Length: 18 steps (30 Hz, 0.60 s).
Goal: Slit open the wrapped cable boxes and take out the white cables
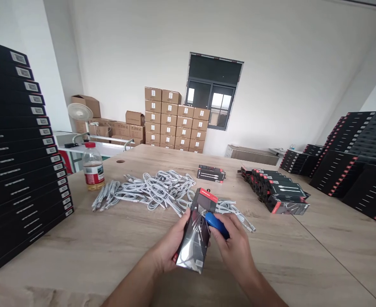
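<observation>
From the head camera, the left hand (170, 249) is wrapped around a slim black retail box (196, 232) with a glossy front and a red band at its top, held tilted just above the near middle of the bench (79, 247). The right hand (234, 249) pinches a blue tool (216, 224) against the box's right edge, fingers closed on it.

Just beyond the box lies a heap of white cables (156, 192), spreading toward the bench's left side, where a plastic bottle (93, 166) with a red cap stands. A row of filled black boxes (276, 189) leans right of the heap, and a flat pair (211, 173) lies behind it.

Tall black stacks (21, 153) line the left edge; more (354, 157) crowd the right. Cardboard cartons (175, 121) stand under a window (213, 91) in the white far wall.
</observation>
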{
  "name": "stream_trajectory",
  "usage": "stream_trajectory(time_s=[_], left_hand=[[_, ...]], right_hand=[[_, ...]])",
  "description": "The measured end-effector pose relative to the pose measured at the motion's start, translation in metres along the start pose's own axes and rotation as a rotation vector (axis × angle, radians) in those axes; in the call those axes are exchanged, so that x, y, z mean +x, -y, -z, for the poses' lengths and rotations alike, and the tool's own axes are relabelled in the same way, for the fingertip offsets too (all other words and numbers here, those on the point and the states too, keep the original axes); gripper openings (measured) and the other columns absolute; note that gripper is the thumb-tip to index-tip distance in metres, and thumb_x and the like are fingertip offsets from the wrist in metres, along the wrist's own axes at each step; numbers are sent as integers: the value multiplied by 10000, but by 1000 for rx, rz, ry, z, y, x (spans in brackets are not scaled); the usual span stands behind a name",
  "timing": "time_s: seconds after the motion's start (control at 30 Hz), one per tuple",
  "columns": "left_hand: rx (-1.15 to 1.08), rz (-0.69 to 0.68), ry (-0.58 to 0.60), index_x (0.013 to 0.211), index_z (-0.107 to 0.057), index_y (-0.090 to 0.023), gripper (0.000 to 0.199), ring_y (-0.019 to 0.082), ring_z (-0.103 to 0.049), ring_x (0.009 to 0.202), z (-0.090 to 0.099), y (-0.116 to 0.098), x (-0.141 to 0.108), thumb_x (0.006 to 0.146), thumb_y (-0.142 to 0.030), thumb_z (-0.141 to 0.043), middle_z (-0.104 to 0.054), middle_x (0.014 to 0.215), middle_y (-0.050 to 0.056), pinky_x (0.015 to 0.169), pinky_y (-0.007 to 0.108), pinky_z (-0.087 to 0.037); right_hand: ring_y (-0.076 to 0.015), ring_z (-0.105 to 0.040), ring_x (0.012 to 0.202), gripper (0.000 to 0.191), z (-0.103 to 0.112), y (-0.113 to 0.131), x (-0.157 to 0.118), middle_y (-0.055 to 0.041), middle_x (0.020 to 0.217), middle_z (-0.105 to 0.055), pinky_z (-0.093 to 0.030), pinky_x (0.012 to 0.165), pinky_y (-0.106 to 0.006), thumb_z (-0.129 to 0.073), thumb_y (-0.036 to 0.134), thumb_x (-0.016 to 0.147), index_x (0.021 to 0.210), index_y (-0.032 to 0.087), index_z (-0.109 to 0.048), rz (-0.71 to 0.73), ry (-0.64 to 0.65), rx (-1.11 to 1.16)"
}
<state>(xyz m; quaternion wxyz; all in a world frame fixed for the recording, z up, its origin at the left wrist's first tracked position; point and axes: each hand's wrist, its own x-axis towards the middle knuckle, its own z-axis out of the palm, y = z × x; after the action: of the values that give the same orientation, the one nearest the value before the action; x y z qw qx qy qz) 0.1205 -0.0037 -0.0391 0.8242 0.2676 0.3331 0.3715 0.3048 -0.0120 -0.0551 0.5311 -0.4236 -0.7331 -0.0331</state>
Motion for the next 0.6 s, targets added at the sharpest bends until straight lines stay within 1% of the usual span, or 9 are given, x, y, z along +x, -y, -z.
stream_trajectory(time_s=[0.1, 0.2, 0.3, 0.37, 0.47, 0.53, 0.6], left_hand=[[11, 52, 27, 902, -738, -81, 666, 218, -717, 666, 2, -3, -4, 846, -724, -574, -771, 861, 170, 598, 288, -563], [5, 107, 42, 891, -739, -87, 664, 223, -712, 642, 3, -7, -7, 852, -725, -559, -762, 826, 156, 592, 307, -568], [19, 116, 73, 876, -745, -109, 668, 229, -707, 639, 4, -6, -9, 840, -747, -549, -761, 825, 152, 590, 318, -565], [65, 121, 42, 825, -750, -121, 661, 223, -690, 619, 3, -1, -8, 840, -749, -543, -755, 787, 148, 597, 318, -557], [146, 125, -33, 753, -749, -132, 592, 206, -632, 529, 1, 12, -5, 847, -694, -589, -726, 677, 131, 573, 320, -527], [158, 113, -56, 733, -744, -133, 550, 179, -589, 478, -1, 21, -1, 843, -658, -628, -711, 640, 115, 529, 296, -494], [119, 98, -59, 727, -737, -133, 558, 157, -581, 474, -2, 25, 4, 838, -669, -630, -709, 639, 100, 511, 265, -479]], right_hand=[[-216, -680, 904, 190, 1, -1, -1, -67, 1006, -678, -590, 801, -352, -621, 287, 961, 1135, 253, -689, 21, 2, -21], [-219, -682, 894, 194, 1, -3, -3, -73, 1006, -682, -596, 785, -355, -617, 303, 966, 1137, 252, -694, 38, -6, -52], [-221, -679, 903, 198, 3, -6, -4, -79, 1010, -682, -595, 786, -356, -614, 289, 968, 1142, 247, -698, 79, -8, -104], [-220, -675, 913, 208, 4, -4, -3, -79, 1013, -681, -591, 796, -355, -610, 269, 969, 1158, 248, -695, 122, -4, -129], [-218, -668, 937, 237, 7, 6, 2, -81, 1038, -669, -584, 824, -356, -600, 250, 974, 1198, 249, -678, 168, -30, -123], [-217, -664, 949, 257, 9, 14, 6, -83, 1049, -656, -581, 838, -356, -606, 252, 973, 1224, 246, -661, 157, -74, -99], [-216, -666, 948, 272, 11, 19, 9, -83, 1050, -648, -583, 833, -352, -620, 260, 967, 1237, 247, -650, 138, -106, -77]])
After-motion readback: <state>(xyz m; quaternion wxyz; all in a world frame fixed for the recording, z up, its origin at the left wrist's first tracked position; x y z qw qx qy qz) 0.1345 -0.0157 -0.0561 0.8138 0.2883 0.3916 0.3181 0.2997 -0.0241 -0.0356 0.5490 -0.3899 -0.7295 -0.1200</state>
